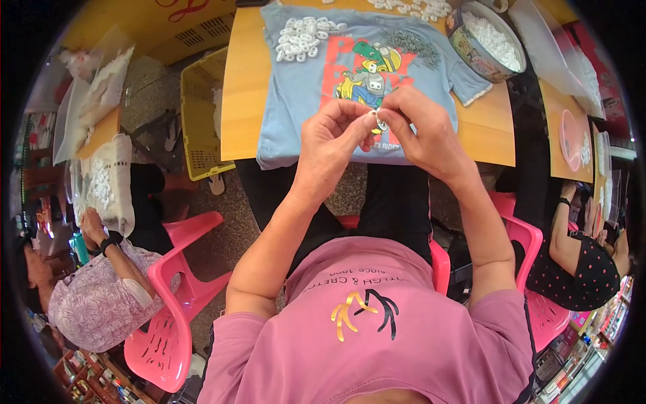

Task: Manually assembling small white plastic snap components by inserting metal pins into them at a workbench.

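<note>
My left hand [330, 138] and my right hand [424, 128] meet over a blue printed T-shirt [289, 114] spread on the table. Between the fingertips of both, a small white plastic piece [378, 114] is pinched. Fingers cover most of it, so its full shape cannot be made out. Beyond my left hand lies a heap of white oval plastic pieces with holes [301, 40]. Past my right hand, a scatter of thin dark metal bits [412, 47] rests on the shirt; they are too small to name.
A round tin [464, 47] full of white pieces stands at the table's far right, with more loose white pieces [414, 8] nearby. A yellow crate [202, 121] sits left of the wooden table [488, 138]. People work at both sides, near pink chairs [168, 310].
</note>
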Action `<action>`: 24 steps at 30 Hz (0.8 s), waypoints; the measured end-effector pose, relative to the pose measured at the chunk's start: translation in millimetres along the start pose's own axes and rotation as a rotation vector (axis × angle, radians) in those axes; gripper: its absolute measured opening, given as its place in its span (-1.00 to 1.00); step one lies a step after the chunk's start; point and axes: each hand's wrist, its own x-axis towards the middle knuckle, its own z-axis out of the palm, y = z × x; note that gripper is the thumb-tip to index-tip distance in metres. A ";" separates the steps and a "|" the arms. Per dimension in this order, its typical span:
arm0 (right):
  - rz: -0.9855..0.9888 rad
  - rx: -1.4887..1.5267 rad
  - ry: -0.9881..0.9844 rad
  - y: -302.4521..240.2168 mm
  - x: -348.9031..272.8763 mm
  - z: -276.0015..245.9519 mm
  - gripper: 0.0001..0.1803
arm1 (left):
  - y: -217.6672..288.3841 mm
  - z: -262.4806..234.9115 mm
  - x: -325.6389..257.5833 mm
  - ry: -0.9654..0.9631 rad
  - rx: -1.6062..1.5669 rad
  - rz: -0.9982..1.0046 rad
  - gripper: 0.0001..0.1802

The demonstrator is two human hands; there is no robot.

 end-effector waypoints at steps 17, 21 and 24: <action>-0.019 0.139 -0.132 5.8 4.4 20.1 -0.91 | 3.4 -14.4 -3.4 -0.030 0.026 -0.015 -0.88; -0.052 0.082 -0.068 17.6 18.5 36.1 -0.89 | -5.2 -28.8 7.0 0.066 0.029 -0.033 -0.85; 0.026 0.141 -0.161 29.4 36.1 32.7 -0.86 | -5.4 -32.5 9.0 0.105 0.004 -0.024 -0.84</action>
